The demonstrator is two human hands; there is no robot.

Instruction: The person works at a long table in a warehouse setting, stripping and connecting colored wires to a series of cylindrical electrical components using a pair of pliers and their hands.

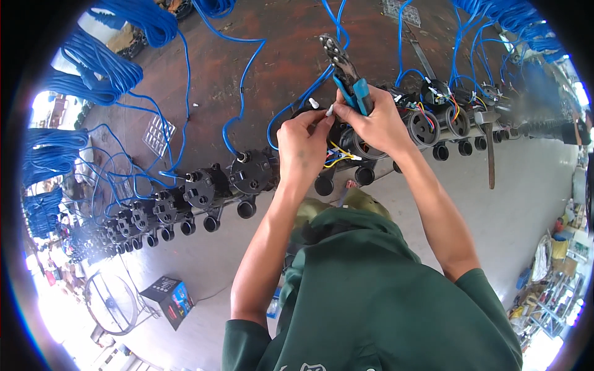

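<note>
Over a black round housing (366, 149) at the table's near edge, my two hands come close together. My right hand (382, 127) is closed around crimping pliers (361, 99) with teal handles, their dark jaws pointing away from me. Fingertips of my left hand (299, 148) pinch a small white connector cap (330, 110), and the right fingertips meet it there. Another white cap (314, 103) shows just beyond the left fingers. Yellow wires (338, 154) with a white end stick out below my hands. My fingers hide much of the housing and wiring.
Black housings (250, 173) line the table edge to the left; open ones (424, 127) with coloured wires continue right. A hammer (490, 154) hangs over the edge at right. Coiled blue cables (102, 65) lie on the brown tabletop (216, 80). A printed box (168, 300) stands on the floor.
</note>
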